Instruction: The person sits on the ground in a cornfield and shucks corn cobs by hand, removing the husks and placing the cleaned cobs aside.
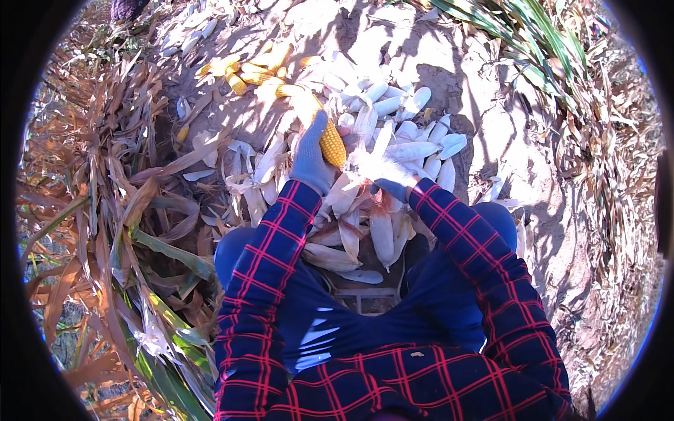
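The head view looked steeply down from above the plaid shirt (421, 375), facing forward past the knees (233, 254). Its wide fisheye circle caught the left hand (312, 158) and right hand (393, 181) close below, near the middle, and ground (498, 126) beyond.

Left hand (313, 158) holds a yellow corn ear (333, 144); right hand (394, 179) sits among pale husks (413, 151).

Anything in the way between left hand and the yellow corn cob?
Nothing visible except its grey glove: the left hand holds the cob. Pale-husked ears lie to the cob's right, not in between.
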`<state>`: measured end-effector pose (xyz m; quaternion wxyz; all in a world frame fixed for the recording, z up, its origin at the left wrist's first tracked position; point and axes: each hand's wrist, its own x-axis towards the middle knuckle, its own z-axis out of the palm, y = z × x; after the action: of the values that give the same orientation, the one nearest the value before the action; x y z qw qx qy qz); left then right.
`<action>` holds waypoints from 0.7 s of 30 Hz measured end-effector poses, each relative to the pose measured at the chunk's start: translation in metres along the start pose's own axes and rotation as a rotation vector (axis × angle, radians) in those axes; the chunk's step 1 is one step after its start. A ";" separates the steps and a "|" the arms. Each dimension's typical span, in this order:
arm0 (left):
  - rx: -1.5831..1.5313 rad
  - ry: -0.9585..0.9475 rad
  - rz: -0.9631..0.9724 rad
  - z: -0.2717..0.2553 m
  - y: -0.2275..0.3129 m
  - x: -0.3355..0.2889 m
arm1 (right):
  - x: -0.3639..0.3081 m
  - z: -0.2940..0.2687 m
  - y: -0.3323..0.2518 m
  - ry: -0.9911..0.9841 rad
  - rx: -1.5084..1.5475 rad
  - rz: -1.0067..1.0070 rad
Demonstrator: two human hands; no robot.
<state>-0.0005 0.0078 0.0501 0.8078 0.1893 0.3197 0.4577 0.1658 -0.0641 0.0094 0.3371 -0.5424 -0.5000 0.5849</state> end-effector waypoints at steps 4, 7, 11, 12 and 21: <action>0.221 0.177 0.106 -0.029 0.001 0.017 | -0.002 -0.053 -0.010 0.322 -0.894 -0.212; 0.211 0.231 -0.001 -0.058 0.004 0.023 | -0.032 -0.109 -0.025 0.425 -0.708 0.223; 0.430 0.219 -0.183 -0.064 0.012 0.022 | -0.115 -0.189 0.017 0.591 -0.811 0.379; 0.379 0.233 -0.117 -0.067 0.025 0.021 | -0.141 -0.192 0.017 0.647 -0.804 0.484; 0.227 0.154 0.132 -0.057 0.132 0.015 | -0.432 -0.255 0.212 0.527 -0.861 1.448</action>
<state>-0.1157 0.0882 0.0825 0.7223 0.2643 0.4172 0.4841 0.5244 -0.4704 -0.0415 -0.2456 -0.9232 -0.1164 0.2716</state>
